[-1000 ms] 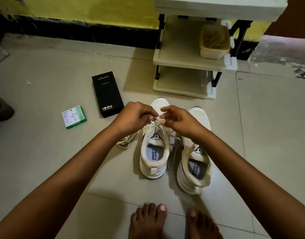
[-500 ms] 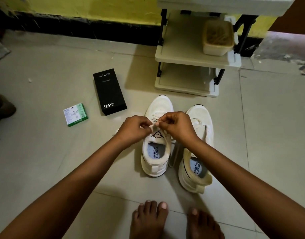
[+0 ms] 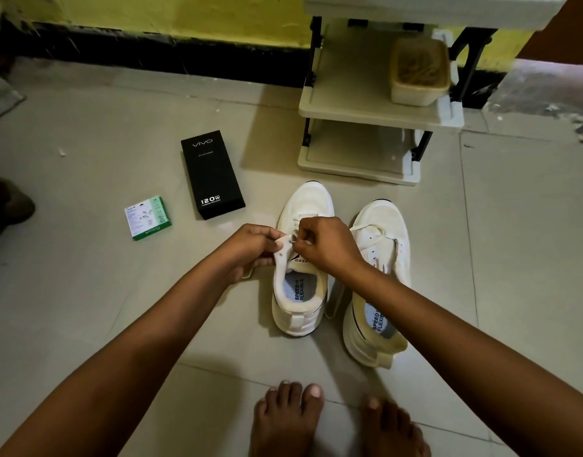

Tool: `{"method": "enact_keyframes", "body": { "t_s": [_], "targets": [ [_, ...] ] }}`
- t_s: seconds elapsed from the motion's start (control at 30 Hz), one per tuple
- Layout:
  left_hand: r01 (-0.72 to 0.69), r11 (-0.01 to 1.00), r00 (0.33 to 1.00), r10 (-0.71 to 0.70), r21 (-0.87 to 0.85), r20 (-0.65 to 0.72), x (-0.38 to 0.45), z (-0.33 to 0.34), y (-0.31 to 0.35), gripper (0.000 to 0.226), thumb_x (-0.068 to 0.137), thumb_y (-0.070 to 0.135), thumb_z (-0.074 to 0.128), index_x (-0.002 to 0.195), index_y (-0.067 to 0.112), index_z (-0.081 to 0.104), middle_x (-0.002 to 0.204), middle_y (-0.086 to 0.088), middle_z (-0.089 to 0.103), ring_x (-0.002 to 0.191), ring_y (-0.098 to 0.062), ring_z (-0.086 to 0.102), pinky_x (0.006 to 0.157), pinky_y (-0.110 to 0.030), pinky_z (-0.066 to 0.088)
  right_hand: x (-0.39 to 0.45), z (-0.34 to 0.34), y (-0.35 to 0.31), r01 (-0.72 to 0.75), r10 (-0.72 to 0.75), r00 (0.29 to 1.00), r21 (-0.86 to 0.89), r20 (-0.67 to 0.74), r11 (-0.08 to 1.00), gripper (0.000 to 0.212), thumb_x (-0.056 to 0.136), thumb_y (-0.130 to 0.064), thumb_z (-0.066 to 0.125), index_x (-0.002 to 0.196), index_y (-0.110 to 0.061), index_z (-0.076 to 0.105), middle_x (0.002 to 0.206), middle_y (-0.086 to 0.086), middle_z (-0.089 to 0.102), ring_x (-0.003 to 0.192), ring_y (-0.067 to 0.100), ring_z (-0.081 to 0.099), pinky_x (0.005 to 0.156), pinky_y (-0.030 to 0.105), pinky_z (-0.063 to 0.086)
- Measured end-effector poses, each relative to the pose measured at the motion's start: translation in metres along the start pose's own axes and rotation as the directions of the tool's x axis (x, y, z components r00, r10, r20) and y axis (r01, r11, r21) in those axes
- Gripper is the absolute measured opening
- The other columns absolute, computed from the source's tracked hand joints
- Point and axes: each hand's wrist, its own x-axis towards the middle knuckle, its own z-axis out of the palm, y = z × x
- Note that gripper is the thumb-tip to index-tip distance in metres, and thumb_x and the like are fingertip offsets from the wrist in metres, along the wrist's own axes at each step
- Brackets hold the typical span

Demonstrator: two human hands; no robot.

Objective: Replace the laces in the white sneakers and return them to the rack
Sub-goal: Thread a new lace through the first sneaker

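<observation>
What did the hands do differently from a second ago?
Both hands came back toward the person along the left sneaker, from its middle laces to the top eyelets by the tongue. The left hand now holds the eyelet flap; the right hand pinches the lace there. The right sneaker, black box, green box and rack stayed put.
</observation>
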Motion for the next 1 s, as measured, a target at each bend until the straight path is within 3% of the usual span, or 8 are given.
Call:
{"method": "enact_keyframes", "body": {
  "t_s": [0.1, 0.2, 0.4, 0.5, 0.7, 0.87, 0.93, 1.0],
  "targets": [
    [-0.009, 1.000, 1.000, 0.009, 0.003, -0.007, 0.000, 0.000, -0.001, 0.022, 0.091, -0.009, 0.045, 0.089, 0.005, 0.062, 0.079, -0.008, 0.061, 0.068, -0.013, 0.060, 0.041, -0.012, 0.045, -0.001, 0.001, 0.005, -0.016, 0.016, 1.000, 0.075, -0.001, 0.997, 0.009, 0.081, -0.018, 0.064, 0.075, -0.011, 0.065, 0.073, 0.007, 0.063, 0.071, 0.023, 0.056, 0.062, 0.031, 0.040],
    [-0.017, 1.000, 1.000, 0.017, -0.001, -0.001, 0.001, 0.001, -0.001, 0.021, 0.091, -0.008, 0.046, 0.101, 0.003, 0.061, 0.081, -0.008, 0.062, 0.070, -0.013, 0.061, 0.047, -0.012, 0.050, -0.006, 0.004, 0.007, -0.024, 0.028, 0.999, 0.124, -0.033, 0.992, 0.010, 0.082, -0.015, 0.062, 0.079, -0.007, 0.067, 0.075, 0.009, 0.065, 0.069, 0.021, 0.055, 0.062, 0.031, 0.040],
    [-0.006, 0.997, 1.000, 0.007, -0.077, 0.015, 0.004, -0.006, -0.006, 0.019, 0.095, 0.005, 0.047, 0.098, 0.003, 0.066, 0.090, -0.011, 0.068, 0.077, -0.016, 0.066, 0.070, -0.022, 0.057, -0.009, 0.010, 0.005, -0.037, 0.046, 0.996, 0.111, -0.073, 0.993, 0.012, 0.083, -0.015, 0.060, 0.081, -0.005, 0.067, 0.077, 0.008, 0.065, 0.071, 0.023, 0.055, 0.062, 0.032, 0.041],
    [-0.026, 0.997, 1.000, 0.026, -0.069, 0.008, 0.004, -0.006, -0.007, 0.022, 0.096, 0.002, 0.044, 0.095, 0.004, 0.066, 0.088, -0.009, 0.068, 0.075, -0.013, 0.068, 0.068, -0.019, 0.057, -0.009, 0.009, 0.004, -0.030, 0.035, 0.998, 0.089, -0.060, 0.996, 0.011, 0.083, -0.015, 0.060, 0.079, -0.007, 0.066, 0.072, 0.002, 0.058, 0.069, 0.019, 0.050, 0.059, 0.028, 0.034],
    [-0.138, 0.987, 0.990, 0.139, 0.086, -0.007, 0.004, 0.001, -0.006, 0.019, 0.091, -0.005, 0.050, 0.103, 0.000, 0.065, 0.079, -0.005, 0.065, 0.062, -0.004, 0.065, 0.060, -0.011, 0.054, -0.009, 0.009, 0.005, -0.009, 0.013, 0.998, 0.068, -0.064, 0.998, 0.009, 0.082, -0.016, 0.062, 0.078, -0.010, 0.067, 0.072, 0.001, 0.057, 0.068, 0.019, 0.048, 0.060, 0.025, 0.028],
    [-0.229, 0.947, 0.969, 0.243, 0.227, -0.035, 0.012, 0.003, -0.007, 0.007, 0.086, 0.000, 0.062, 0.091, 0.001, 0.067, 0.073, -0.006, 0.063, 0.066, -0.011, 0.060, 0.057, -0.012, 0.053, -0.009, 0.006, 0.004, -0.023, 0.027, 0.998, 0.067, -0.062, 0.998, 0.010, 0.083, -0.020, 0.062, 0.076, -0.013, 0.065, 0.068, -0.002, 0.053, 0.066, 0.020, 0.049, 0.058, 0.025, 0.028],
    [-0.251, 0.928, 0.960, 0.275, 0.275, -0.051, 0.015, 0.003, -0.009, 0.006, 0.086, 0.002, 0.063, 0.084, 0.006, 0.067, 0.072, -0.005, 0.062, 0.066, -0.013, 0.059, 0.057, -0.014, 0.052, -0.010, 0.006, 0.003, -0.014, 0.015, 0.998, 0.026, -0.065, 1.000, 0.011, 0.083, -0.022, 0.061, 0.081, -0.012, 0.064, 0.074, 0.000, 0.054, 0.076, 0.025, 0.054, 0.060, 0.026, 0.028],
    [-0.283, 0.878, 0.939, 0.336, 0.385, -0.076, 0.017, 0.004, -0.012, 0.014, 0.087, 0.005, 0.062, 0.077, 0.015, 0.065, 0.074, -0.003, 0.063, 0.070, -0.017, 0.060, 0.065, -0.023, 0.054, -0.011, 0.005, 0.006, 0.033, -0.039, 0.996, -0.078, -0.079, 0.996, 0.025, 0.081, -0.026, 0.064, 0.100, -0.011, 0.063, 0.095, 0.006, 0.058, 0.095, 0.027, 0.053, 0.071, 0.030, 0.034]
  ]
}}
